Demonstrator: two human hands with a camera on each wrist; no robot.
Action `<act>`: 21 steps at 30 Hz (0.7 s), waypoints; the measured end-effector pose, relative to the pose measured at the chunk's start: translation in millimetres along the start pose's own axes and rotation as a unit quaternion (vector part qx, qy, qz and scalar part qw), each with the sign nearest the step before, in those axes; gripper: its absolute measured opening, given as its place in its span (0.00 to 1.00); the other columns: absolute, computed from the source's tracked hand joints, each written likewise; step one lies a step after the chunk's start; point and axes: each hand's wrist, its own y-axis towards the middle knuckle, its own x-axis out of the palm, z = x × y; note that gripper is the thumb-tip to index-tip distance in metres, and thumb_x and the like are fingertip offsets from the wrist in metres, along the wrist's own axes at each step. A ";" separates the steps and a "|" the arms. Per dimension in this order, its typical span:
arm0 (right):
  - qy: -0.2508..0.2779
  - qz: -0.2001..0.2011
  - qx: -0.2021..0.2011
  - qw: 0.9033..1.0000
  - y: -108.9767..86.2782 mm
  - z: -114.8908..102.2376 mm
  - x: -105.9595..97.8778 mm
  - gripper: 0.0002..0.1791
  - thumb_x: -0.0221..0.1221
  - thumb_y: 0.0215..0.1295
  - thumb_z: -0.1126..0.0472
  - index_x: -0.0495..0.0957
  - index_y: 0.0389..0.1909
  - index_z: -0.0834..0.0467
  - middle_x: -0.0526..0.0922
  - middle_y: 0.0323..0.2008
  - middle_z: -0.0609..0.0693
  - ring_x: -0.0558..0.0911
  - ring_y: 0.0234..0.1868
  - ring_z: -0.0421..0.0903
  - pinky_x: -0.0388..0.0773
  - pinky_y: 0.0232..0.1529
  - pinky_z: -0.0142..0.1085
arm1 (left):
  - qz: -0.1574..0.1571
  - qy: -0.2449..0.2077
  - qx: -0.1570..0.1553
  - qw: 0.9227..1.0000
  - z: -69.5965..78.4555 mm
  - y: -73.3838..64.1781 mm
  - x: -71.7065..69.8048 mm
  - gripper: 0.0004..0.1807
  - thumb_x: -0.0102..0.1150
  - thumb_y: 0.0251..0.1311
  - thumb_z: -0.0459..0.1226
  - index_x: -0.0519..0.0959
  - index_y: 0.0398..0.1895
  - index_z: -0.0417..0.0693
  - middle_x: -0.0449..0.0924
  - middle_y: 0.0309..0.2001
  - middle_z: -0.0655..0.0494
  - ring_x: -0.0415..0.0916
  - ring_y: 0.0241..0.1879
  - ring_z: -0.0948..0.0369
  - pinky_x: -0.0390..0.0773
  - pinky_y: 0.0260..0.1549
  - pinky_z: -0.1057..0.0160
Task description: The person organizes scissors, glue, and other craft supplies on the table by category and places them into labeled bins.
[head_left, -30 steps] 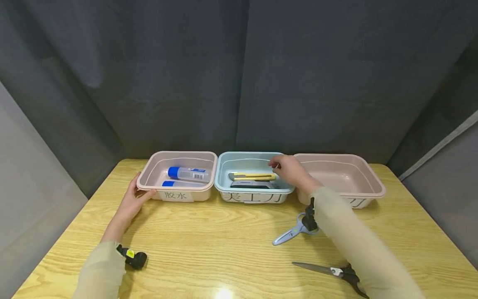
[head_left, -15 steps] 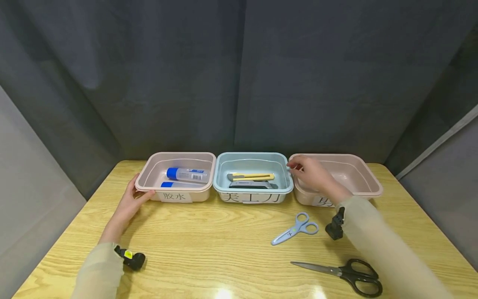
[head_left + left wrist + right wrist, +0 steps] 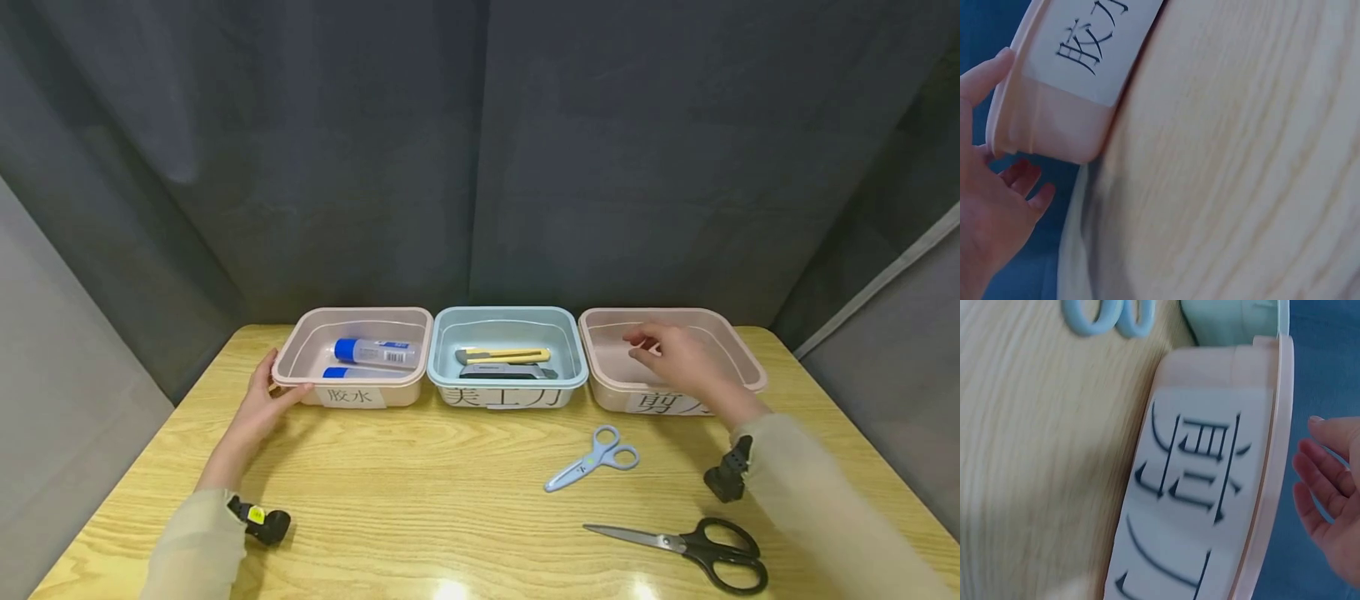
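At the left, a pink bin [image 3: 412, 391] holds two clear glue bottles [image 3: 386, 352] with blue caps. My left hand [image 3: 258, 406] rests on its near left corner; the thumb touches the front rim and the other fingers lie loosely at the side. In the left wrist view, that hand [image 3: 991, 206] shows relaxed fingers. My right hand [image 3: 678, 357] hovers over the right pink bin [image 3: 611, 397], fingers loosely bent and holding nothing. Between them, a light blue bin [image 3: 510, 315] contains a yellow utility knife [image 3: 506, 356] and a grey utility knife [image 3: 510, 371].
Light blue scissors [image 3: 594, 460] lie on the wooden table [image 3: 420, 500] in front of the bins. Nearer the front right are black-handled scissors [image 3: 682, 546]. A dark curtain [image 3: 480, 167] hangs behind the row. Labels [image 3: 352, 396] mark the bin fronts.
My right hand has moved right, from over the blue bin to over the right pink bin. The forearm now uncovers both scissors. My left hand has stayed at its bin.
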 end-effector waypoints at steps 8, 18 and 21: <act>-0.015 0.015 0.002 1.000 -20.9 14.3 -11.6 0.15 0.58 0.60 0.61 0.76 0.46 0.64 0.79 0.42 0.59 0.75 0.42 0.55 0.72 0.41 0.49 | 0.005 0.089 0.004 0.996 15.1 -0.4 3.5 0.52 0.57 0.54 0.55 0.36 0.72 0.50 0.30 0.69 0.38 0.38 0.66 0.39 0.45 0.60 0.35; -0.012 -0.005 0.075 0.997 -45.0 37.6 -25.8 0.37 0.60 0.54 0.42 0.67 0.57 0.64 0.63 0.59 0.69 0.62 0.57 0.67 0.57 0.53 0.64 | 0.025 0.129 0.064 0.989 34.2 0.5 12.8 0.46 0.60 0.53 0.52 0.50 0.70 0.47 0.37 0.69 0.37 0.35 0.66 0.39 0.46 0.58 0.33; -0.014 -0.016 0.097 0.995 -50.9 44.5 -29.2 0.42 0.60 0.52 0.39 0.65 0.58 0.65 0.57 0.63 0.70 0.57 0.60 0.70 0.54 0.54 0.66 | 0.017 0.147 0.080 0.986 43.8 0.9 16.8 0.42 0.58 0.55 0.51 0.54 0.68 0.45 0.45 0.68 0.36 0.39 0.66 0.37 0.40 0.61 0.35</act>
